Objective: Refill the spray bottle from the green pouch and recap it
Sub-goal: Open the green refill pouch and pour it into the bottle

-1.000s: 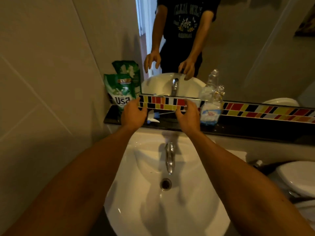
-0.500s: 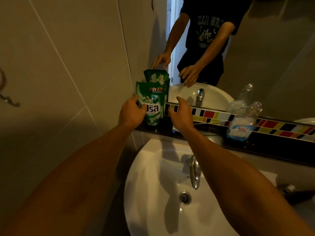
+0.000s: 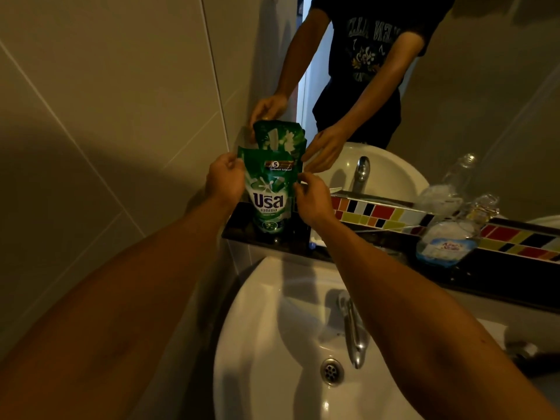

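Note:
The green pouch (image 3: 270,194) stands upright on the dark shelf (image 3: 242,228), in the corner by the tiled wall, and its reflection shows in the mirror behind it. My left hand (image 3: 223,180) pinches the pouch's upper left edge. My right hand (image 3: 312,199) holds its right edge with thumb and fingers. The clear spray bottle (image 3: 447,242), with a blue label and no spray head on its neck, stands further right on the same shelf, apart from both hands. A small white and blue part (image 3: 315,237) lies on the shelf, mostly hidden by my right forearm.
A white basin (image 3: 272,344) with a chrome tap (image 3: 351,328) and drain (image 3: 331,371) sits below the shelf. A strip of coloured tiles (image 3: 378,215) runs under the mirror (image 3: 469,101). The tiled wall (image 3: 121,116) closes the left side.
Both hands moved left from the middle of the shelf to the pouch and closed on its two sides. The view swung left and closer.

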Tool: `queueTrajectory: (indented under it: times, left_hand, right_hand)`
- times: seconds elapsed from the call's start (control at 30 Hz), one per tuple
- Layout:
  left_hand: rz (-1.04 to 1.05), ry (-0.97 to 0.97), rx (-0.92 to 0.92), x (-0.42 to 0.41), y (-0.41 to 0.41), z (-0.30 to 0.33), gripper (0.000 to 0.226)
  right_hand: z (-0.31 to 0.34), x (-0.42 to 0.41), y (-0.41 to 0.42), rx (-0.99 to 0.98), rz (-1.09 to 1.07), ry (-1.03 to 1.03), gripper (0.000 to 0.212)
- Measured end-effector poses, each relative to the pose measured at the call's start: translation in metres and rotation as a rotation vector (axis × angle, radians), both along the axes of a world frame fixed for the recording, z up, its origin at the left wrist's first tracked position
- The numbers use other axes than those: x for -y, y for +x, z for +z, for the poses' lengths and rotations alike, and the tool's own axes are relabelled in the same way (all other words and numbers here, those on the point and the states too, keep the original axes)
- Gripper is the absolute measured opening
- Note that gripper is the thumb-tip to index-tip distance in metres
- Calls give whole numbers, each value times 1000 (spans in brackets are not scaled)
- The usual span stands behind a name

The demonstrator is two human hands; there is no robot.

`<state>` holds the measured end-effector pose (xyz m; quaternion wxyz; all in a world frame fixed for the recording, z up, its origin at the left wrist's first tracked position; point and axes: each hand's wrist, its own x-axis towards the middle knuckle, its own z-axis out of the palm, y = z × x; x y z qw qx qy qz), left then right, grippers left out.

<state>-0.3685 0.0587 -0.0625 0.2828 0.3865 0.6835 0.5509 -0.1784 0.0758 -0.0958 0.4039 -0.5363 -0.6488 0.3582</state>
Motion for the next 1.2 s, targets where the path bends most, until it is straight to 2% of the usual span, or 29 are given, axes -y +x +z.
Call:
queueTrajectory:
  times: [0.07, 0.13, 0.23, 0.33, 0.47, 0.63, 0.93, 1.2]
  left_hand:
    - [-1, 47, 72, -3, -3, -3, 28]
    - [-6, 76, 101, -5, -7, -4, 17]
    - [-59, 64, 176, -9, -10, -4, 25]
    - [-50, 19, 138, -9, -12, -5, 19]
    - [-34, 42, 145, -3, -7, -5, 19]
    - [-105, 133, 254, 5, 10, 13, 16]
    - [-283, 164, 291, 28, 61, 55, 11]
    - [-460, 103, 334, 45, 134, 76, 15]
  right_hand:
    - [-1, -5, 0, 10, -21, 26, 14]
    - [0, -8, 2, 20, -2, 45, 16]
    - [0, -10, 4, -4, 58, 15, 14]
    - [0, -10, 5, -31, 68, 1, 14]
    - [7, -2, 7, -13, 31, 36, 33]
    - [14, 9, 20, -13, -13, 45, 11]
    - [40, 53, 71, -186, -106, 31, 13]
    - [57, 106, 142, -222, -261, 78, 13]
